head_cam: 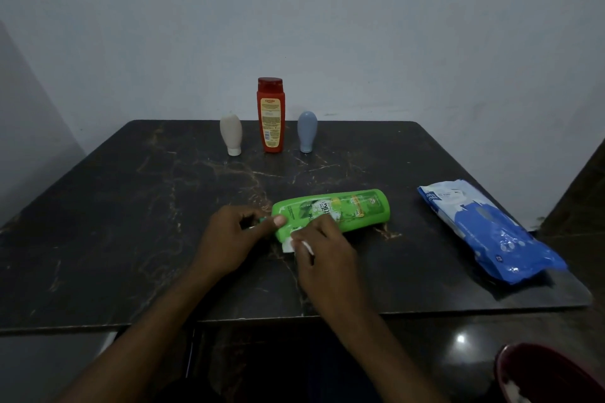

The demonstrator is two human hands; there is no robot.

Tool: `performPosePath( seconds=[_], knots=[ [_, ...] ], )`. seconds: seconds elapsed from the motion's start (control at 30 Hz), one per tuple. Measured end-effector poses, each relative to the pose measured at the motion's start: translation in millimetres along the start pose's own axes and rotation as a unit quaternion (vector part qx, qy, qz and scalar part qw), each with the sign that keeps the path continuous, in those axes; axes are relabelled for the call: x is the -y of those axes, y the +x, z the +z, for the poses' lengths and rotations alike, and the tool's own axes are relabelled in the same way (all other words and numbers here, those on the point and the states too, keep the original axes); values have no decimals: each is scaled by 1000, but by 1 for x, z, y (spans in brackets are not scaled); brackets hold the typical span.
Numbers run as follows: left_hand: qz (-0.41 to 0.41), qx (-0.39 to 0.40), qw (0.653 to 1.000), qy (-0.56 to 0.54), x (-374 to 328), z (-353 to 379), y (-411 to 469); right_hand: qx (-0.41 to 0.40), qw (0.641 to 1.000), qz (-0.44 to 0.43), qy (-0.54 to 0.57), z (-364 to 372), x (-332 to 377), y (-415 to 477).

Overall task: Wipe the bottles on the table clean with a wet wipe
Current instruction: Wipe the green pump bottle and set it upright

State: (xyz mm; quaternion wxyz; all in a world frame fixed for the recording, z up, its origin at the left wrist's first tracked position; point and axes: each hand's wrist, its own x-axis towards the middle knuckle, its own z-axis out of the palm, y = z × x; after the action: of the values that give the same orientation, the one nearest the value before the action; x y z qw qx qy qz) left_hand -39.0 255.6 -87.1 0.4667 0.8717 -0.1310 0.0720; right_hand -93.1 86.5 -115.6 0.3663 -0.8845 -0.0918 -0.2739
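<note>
A green bottle [347, 211] lies on its side in the middle of the dark marble table [131, 222]. My left hand [232, 239] grips its cap end, thumb pressed on the green body. My right hand [322, 252] holds a white wet wipe [289, 244] against the bottle's near side, close to the cap end. At the back of the table a red bottle [270, 114] stands upright, flanked by a white squeeze bottle [231, 134] on its left and a grey-blue squeeze bottle [307, 131] on its right, both resting on their caps.
A blue and white pack of wet wipes [487, 232] lies near the table's right edge. A dark red bowl [550, 373] shows at the bottom right, below the table. A plain wall stands behind the table.
</note>
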Motion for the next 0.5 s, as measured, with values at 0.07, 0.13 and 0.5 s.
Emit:
performPosePath(
  seconds=[0.07, 0.13, 0.5],
  knots=[
    [20, 28, 999, 36, 3, -2, 2, 9, 1000, 0, 0, -3, -3, 1],
    [33, 66, 995, 60, 6, -6, 3, -3, 999, 41, 11, -12, -13, 4],
    [94, 101, 986, 97, 26, -14, 8, 24, 1000, -20, 1, 7, 3, 4]
  ],
)
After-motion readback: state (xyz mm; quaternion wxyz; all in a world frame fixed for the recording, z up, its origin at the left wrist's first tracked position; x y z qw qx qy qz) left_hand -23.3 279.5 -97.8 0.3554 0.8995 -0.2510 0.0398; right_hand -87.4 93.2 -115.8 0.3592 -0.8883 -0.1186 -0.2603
